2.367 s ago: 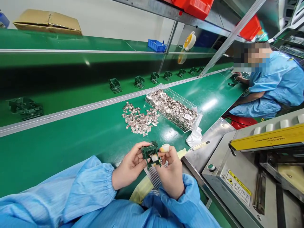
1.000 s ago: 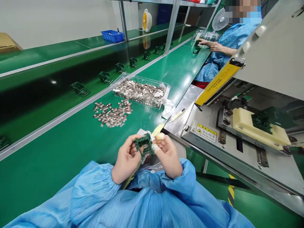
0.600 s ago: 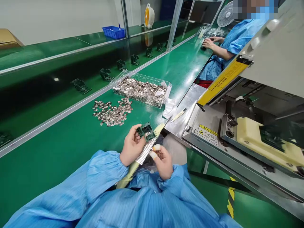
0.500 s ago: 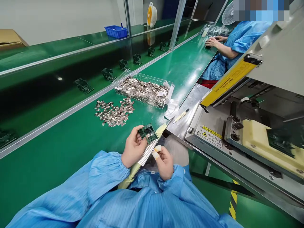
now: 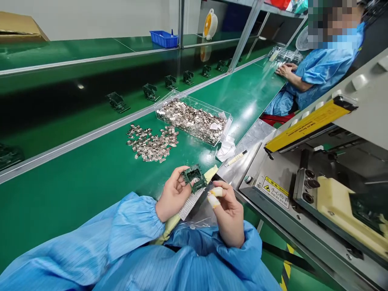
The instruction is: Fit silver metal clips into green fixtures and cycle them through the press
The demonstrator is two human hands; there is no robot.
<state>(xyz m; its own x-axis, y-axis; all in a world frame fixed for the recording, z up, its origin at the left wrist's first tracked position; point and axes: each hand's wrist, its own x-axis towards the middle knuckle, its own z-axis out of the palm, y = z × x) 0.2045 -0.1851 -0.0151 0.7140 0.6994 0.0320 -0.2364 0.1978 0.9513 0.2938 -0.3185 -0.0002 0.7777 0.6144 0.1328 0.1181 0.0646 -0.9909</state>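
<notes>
Just beside a silvery strip [image 5: 191, 204], the left hand [image 5: 173, 196] grasps a green plastic housing [image 5: 194, 178] by one side; slackening could drop it. Whether the right hand [image 5: 229, 216], fingertips [image 5: 216, 192] wrapped, holds anything is unclear.

The left fingers [image 5: 177, 178] hold a green frame [image 5: 194, 177]; the right fingers [image 5: 217, 192], two wrapped, curl near it. Just below the left fingers is a ribbed strip [image 5: 192, 203]; beyond them, metal pieces [image 5: 154, 148] litter the counter [image 5: 91, 178].
</notes>
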